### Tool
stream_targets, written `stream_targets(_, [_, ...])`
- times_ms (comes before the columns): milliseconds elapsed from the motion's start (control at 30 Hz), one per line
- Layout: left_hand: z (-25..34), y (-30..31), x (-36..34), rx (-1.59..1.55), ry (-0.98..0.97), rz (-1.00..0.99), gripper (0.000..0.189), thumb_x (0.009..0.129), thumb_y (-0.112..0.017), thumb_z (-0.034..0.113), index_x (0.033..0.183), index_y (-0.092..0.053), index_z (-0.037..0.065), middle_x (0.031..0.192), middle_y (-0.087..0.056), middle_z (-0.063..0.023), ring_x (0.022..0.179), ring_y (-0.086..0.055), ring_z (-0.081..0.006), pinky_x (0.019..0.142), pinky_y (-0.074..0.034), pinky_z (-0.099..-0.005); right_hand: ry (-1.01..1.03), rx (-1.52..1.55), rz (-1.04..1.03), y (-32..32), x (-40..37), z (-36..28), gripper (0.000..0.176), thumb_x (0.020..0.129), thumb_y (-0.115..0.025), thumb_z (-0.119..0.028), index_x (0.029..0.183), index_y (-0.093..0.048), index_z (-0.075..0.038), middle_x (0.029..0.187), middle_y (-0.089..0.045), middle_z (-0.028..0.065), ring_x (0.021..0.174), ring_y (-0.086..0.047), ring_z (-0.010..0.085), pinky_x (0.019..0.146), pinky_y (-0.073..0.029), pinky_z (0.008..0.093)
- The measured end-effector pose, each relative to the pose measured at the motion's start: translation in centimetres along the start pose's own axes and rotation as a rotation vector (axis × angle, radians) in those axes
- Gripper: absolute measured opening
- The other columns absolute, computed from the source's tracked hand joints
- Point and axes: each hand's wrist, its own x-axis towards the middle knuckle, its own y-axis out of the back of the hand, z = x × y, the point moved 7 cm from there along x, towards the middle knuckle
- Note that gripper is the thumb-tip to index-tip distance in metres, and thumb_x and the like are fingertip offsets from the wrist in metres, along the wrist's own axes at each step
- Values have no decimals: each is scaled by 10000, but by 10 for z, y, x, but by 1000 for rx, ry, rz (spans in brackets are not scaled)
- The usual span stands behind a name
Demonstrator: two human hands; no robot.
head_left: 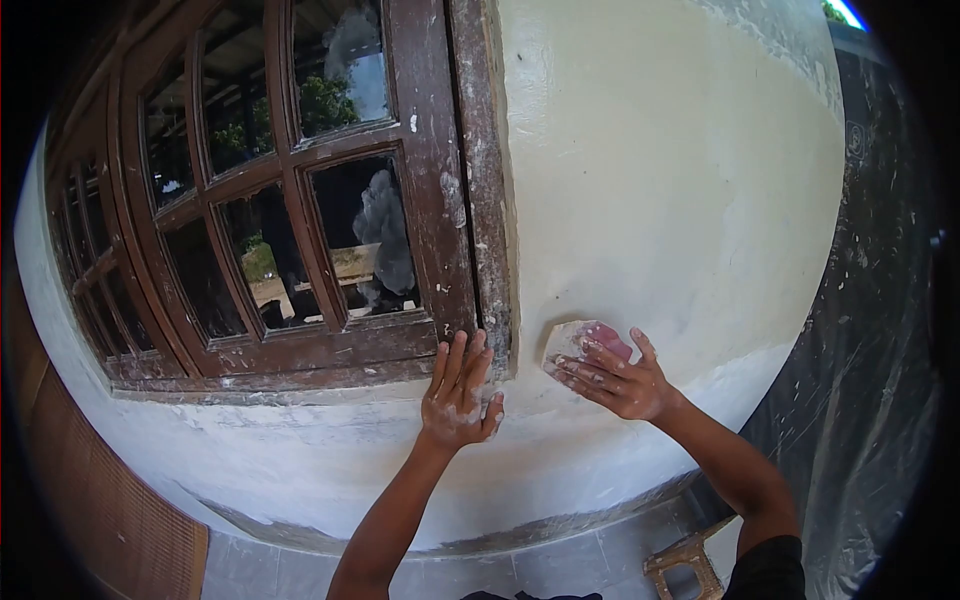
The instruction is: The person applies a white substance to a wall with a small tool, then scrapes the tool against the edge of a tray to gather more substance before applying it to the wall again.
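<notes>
My right hand [622,385] presses a pinkish-red piece with pale, dusty edges, which looks like sandpaper [612,340], flat against the cream wall [660,220]. The fingers lie across it and cover part of it; the thumb points up. My left hand [460,395] is open, its fingers stretched upward over the lower right corner of the brown window frame [492,230], with nothing in it. White powder coats both hands.
Brown window sashes [300,345] with glass panes stand at the left, spotted with white. Dark plastic sheeting [860,330] hangs at the right. Below are a grey tiled floor [560,565], a woven mat [120,480] and a stool-like piece [690,570].
</notes>
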Motion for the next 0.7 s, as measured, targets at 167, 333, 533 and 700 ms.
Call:
stream_targets(167, [-2,3,-3,-1,-10,40,622,902,-560,222,1462,-420,-9,1477,-529,-243,1474,-370,-410,1236,-229,-514,54,-21,21,-21,16,-27,342,952,-610,-283,1274,-686,-366,1395,-618,-128,1366,-512,84,1245,-193,577])
stream_targets(333, [2,3,-2,-4,-34,47,622,900,-564,224,1457,-420,-10,1472,-533,-245,1474,-369,-411,1235,-231,-517,39,-49,-122,-19,-47,-18,340,950,-623,-294,1277,-685,-365,1406,-613,-128,1372,-510,102,1217,-211,624])
stream_targets(533, [2,4,-1,-19,-24,54,628,902,-571,239,1458,-418,-10,1467,-538,-247,1468,-376,-421,1230,-235,-526,-22,-2,-39,-7,-32,-29,327,955,-618,-295,1265,-692,-368,1397,-621,-125,1365,-511,105,1199,-225,626])
stream_targets(700, [-3,2,-6,-51,-13,12,626,893,-590,225,1434,-412,-36,1466,-499,-321,1449,-372,-490,1205,-239,-588,28,-1,-18,-32,-6,-44,307,964,-595,-310,1245,-698,-377,1412,-608,-130,1348,-516,105,1219,-198,626])
